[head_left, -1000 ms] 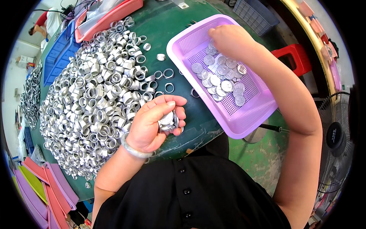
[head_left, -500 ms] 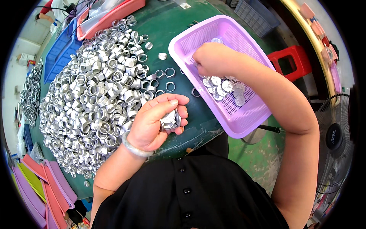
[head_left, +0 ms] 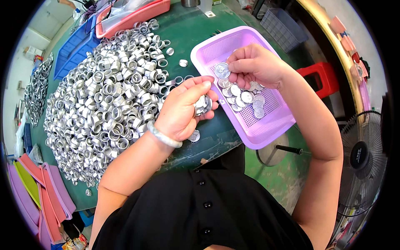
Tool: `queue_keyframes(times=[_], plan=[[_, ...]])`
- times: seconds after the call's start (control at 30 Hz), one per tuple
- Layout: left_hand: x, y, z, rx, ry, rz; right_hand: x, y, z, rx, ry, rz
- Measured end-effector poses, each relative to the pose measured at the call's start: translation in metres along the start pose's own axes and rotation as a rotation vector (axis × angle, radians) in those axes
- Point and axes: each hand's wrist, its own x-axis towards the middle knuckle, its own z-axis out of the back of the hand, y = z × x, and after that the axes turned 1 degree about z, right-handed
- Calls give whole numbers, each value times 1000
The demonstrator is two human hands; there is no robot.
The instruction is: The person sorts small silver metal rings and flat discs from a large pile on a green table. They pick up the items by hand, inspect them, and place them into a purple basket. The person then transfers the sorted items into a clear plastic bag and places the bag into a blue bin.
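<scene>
My right hand (head_left: 263, 66) is over the purple perforated basket (head_left: 259, 141), pinching a silver coin-like disc (head_left: 222, 70) by its edge, with the embossed face showing. Several similar discs (head_left: 247, 97) lie overlapping on the basket's floor. Beside the basket's left rim, my left hand (head_left: 177, 109) curls around a small stack of discs (head_left: 203, 105), thumb on top and fingers beneath. One more disc (head_left: 194, 136) rests on the green table below my left wrist, close to the front edge.
A big heap of silver metal rings (head_left: 104, 104) covers the table's left side. Behind it are a blue crate (head_left: 77, 50) and a pink tray (head_left: 129, 18). A red stool (head_left: 323, 79) and a fan (head_left: 360, 154) stand to the right, stacked plastic baskets (head_left: 41, 187) at lower left.
My right hand has shifted right from a closed fist over the basket, and a disc now shows in its pinch. My left hand has come nearer the basket; a disc is now visible below its wrist.
</scene>
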Motion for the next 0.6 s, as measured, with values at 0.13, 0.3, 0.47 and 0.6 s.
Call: queue_keyframes(times=[0.13,0.3,0.47,0.6], plan=[[11,-2,-5,-40,8,-32,-10,2,-7,73,26,-3],[16,-3,-5,-13,-2,-48,-13,0,-8,100,42,14],[17,-3,-4,-5,-13,-39,-15,-1,-9,90,45,29],[17,-4,-4,5,-7,-24,-15,-1,-9,48,46,11]])
